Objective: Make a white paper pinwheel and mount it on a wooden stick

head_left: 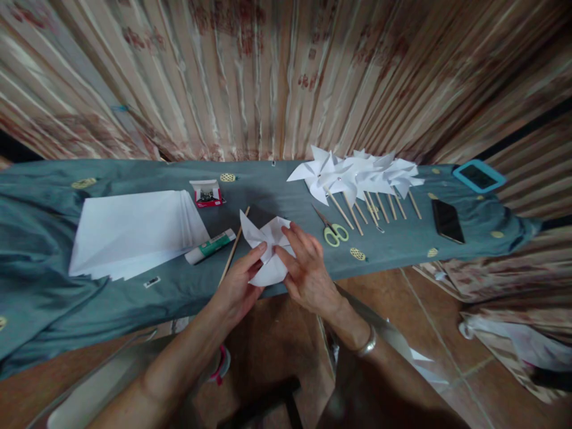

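Observation:
A white folded paper pinwheel without a stick is held between my two hands above the table's front edge. My left hand grips its lower left side, thumb pressed near the centre. With bent fingers, my right hand holds the right side, its fingertips by the middle of the folds. Just left of the pinwheel lies a thin wooden stick. Beside that is a green and white glue stick. Scissors with pale green handles rest to the right of my right hand.
A stack of white paper lies at left. A small red box stands open behind the glue stick. Several finished pinwheels on sticks lie at back right. Farther right are a dark phone and a blue-framed tablet. Curtains hang behind.

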`<state>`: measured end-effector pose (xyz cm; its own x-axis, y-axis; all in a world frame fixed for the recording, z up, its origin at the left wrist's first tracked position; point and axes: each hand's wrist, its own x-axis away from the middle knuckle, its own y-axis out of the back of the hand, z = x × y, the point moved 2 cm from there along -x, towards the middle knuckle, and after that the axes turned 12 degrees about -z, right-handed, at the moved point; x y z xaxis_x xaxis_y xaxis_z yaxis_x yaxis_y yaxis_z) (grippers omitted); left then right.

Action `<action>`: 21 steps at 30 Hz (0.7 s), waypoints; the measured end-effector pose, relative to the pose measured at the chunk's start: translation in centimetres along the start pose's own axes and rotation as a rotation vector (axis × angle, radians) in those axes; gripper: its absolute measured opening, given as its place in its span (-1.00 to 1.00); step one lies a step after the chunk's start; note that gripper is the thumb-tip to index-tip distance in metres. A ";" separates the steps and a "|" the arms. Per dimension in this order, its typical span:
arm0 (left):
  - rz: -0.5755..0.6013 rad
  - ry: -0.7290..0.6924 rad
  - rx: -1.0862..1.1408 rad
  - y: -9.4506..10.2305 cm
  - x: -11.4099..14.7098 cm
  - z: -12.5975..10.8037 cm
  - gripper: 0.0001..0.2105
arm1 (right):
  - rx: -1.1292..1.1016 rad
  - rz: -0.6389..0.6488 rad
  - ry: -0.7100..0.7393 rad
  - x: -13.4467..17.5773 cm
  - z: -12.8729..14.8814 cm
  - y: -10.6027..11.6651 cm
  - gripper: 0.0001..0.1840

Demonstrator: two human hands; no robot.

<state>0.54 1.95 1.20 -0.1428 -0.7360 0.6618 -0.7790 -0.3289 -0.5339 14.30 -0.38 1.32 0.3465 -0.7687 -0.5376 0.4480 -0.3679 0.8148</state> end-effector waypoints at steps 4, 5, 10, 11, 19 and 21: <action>-0.003 -0.013 -0.031 0.2 0.0 -0.3 -0.89 | 0.044 -0.028 0.026 0.1 0.7 0.1 -0.50; 0.004 -0.025 -0.046 0.2 -0.1 -0.3 -0.86 | 0.046 -0.031 0.022 0.1 0.8 0.2 -0.48; 0.049 -0.110 -0.081 0.2 -0.1 -0.5 -0.71 | 0.012 -0.066 -0.016 0.1 1.2 0.5 -0.37; 0.049 -0.120 -0.094 0.2 -0.1 -0.5 -0.70 | -0.004 -0.071 -0.026 0.1 1.3 0.5 -0.36; -0.036 -0.149 -0.115 -0.1 0.6 -0.8 -0.68 | -0.116 -0.093 -0.066 0.4 1.8 1.1 -0.31; -0.045 -0.135 -0.120 -0.1 0.6 -0.8 -0.66 | -0.125 -0.088 -0.065 0.4 1.9 1.2 -0.32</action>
<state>0.05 2.01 2.14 -0.0293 -0.7978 0.6022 -0.8511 -0.2960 -0.4335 13.44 -2.13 2.50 0.2486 -0.7701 -0.5874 0.5746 -0.3710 0.7296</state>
